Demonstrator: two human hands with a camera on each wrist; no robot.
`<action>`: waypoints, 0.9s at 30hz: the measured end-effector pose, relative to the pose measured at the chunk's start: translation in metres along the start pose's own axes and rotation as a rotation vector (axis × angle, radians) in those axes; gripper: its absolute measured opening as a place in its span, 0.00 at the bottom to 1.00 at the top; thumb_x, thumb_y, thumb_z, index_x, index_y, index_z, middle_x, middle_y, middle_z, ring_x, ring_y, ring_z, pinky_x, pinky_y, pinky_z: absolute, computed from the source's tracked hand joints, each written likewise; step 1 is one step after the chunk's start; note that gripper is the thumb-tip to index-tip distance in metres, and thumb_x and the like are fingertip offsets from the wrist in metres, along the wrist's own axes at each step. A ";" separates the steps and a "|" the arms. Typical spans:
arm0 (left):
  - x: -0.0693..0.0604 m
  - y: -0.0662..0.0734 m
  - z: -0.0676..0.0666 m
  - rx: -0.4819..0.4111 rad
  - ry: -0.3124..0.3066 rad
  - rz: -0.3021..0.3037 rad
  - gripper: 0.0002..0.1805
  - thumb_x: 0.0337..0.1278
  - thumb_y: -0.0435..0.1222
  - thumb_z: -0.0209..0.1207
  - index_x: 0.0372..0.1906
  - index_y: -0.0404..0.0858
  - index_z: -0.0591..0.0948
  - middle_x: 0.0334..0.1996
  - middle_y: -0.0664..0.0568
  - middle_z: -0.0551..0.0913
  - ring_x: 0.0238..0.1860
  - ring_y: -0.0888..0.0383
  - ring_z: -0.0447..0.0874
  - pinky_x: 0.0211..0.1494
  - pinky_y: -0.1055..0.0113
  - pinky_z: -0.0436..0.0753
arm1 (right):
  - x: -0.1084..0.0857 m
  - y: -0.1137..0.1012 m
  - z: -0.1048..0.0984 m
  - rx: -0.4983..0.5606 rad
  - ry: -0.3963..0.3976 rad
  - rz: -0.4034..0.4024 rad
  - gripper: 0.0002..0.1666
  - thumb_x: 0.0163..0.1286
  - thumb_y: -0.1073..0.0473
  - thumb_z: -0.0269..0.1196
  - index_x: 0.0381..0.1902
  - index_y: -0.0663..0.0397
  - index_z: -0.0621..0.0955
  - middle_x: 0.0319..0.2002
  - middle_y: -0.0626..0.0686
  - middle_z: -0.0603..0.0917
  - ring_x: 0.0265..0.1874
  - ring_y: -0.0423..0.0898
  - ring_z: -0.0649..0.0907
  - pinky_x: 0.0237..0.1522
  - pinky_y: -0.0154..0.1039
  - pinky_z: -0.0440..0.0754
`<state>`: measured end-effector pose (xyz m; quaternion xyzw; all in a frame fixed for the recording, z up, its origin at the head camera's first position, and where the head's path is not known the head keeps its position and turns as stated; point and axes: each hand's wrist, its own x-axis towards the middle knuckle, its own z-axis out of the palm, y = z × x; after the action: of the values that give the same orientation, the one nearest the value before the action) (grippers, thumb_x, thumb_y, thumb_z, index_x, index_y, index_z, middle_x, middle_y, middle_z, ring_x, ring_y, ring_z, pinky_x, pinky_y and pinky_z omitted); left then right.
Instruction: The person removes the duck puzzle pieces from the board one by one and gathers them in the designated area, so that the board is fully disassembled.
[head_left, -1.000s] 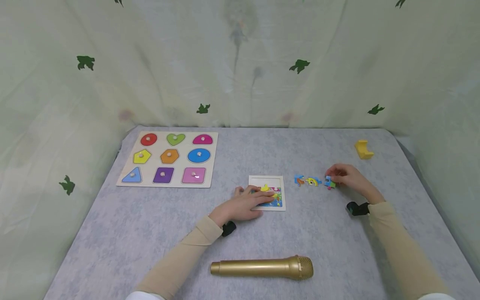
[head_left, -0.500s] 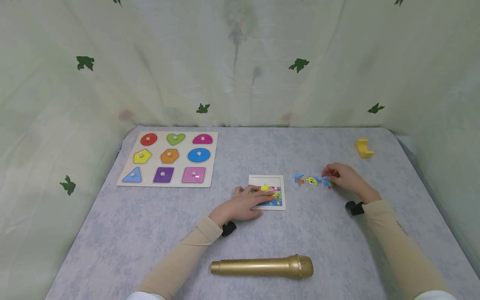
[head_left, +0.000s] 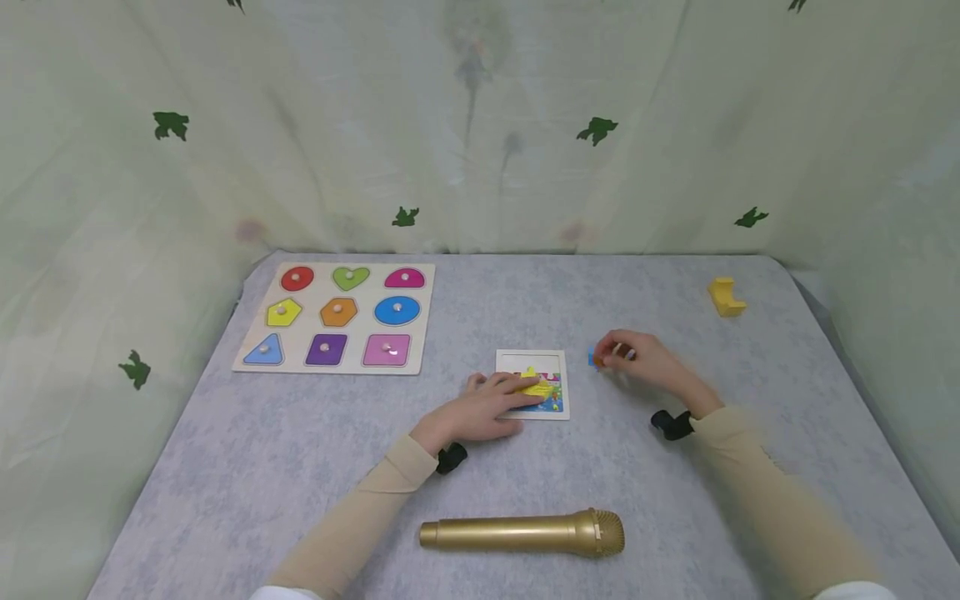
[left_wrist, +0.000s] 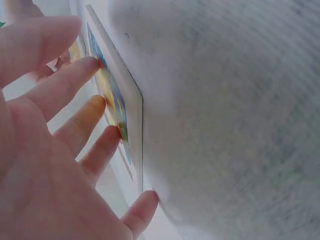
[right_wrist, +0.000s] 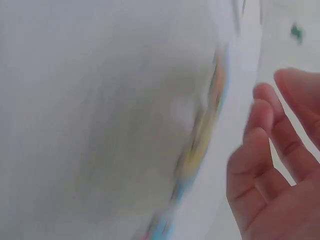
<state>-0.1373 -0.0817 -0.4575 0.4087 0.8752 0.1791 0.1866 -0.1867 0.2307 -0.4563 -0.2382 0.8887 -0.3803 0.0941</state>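
Note:
My left hand (head_left: 480,411) rests its outstretched fingers on a small jigsaw puzzle (head_left: 553,392) in a white frame (head_left: 566,408). In the left wrist view several fingertips touch the picture, and one touches the table beside the frame. To the right of the frame, my right hand (head_left: 651,365) hovers over a row of loose puzzle pieces. Only a blue-and-orange piece (head_left: 592,359) shows past its fingers in the head view. The right wrist view shows the row of pieces (right_wrist: 200,142) blurred, apart from the loosely bent fingers, which hold nothing.
A knobbed shape board (head_left: 429,337) lies at the back left. A gold microphone (head_left: 517,534) lies near the front of the table. At the back right stands a small yellow block-like stand (head_left: 725,298). A pale curtain (head_left: 480,167) hangs behind.
My right hand has let go of the rightmost puzzle piece after bringing it against the row, and has moved left over the row. The left hand stays on the puzzle.

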 end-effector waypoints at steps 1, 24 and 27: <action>0.000 0.000 0.000 0.004 0.002 0.001 0.27 0.68 0.42 0.52 0.71 0.50 0.67 0.73 0.54 0.56 0.71 0.51 0.51 0.62 0.42 0.53 | 0.003 -0.005 0.006 0.008 -0.024 -0.011 0.06 0.66 0.66 0.62 0.41 0.59 0.81 0.37 0.51 0.81 0.33 0.47 0.78 0.35 0.41 0.76; 0.000 0.001 0.002 0.054 0.004 -0.022 0.26 0.69 0.41 0.52 0.70 0.54 0.67 0.73 0.49 0.54 0.70 0.50 0.52 0.62 0.43 0.55 | 0.028 -0.040 0.057 -0.099 -0.198 -0.003 0.13 0.60 0.69 0.65 0.42 0.52 0.79 0.37 0.50 0.75 0.30 0.44 0.72 0.34 0.38 0.72; 0.000 0.001 0.002 0.056 0.008 -0.024 0.26 0.68 0.41 0.52 0.70 0.54 0.67 0.73 0.49 0.55 0.70 0.50 0.52 0.62 0.43 0.55 | 0.028 -0.040 0.058 -0.097 -0.191 -0.010 0.14 0.60 0.70 0.65 0.42 0.52 0.78 0.37 0.50 0.75 0.30 0.44 0.72 0.35 0.38 0.72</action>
<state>-0.1358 -0.0809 -0.4584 0.4028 0.8854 0.1538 0.1738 -0.1772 0.1566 -0.4671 -0.2819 0.8918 -0.3130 0.1650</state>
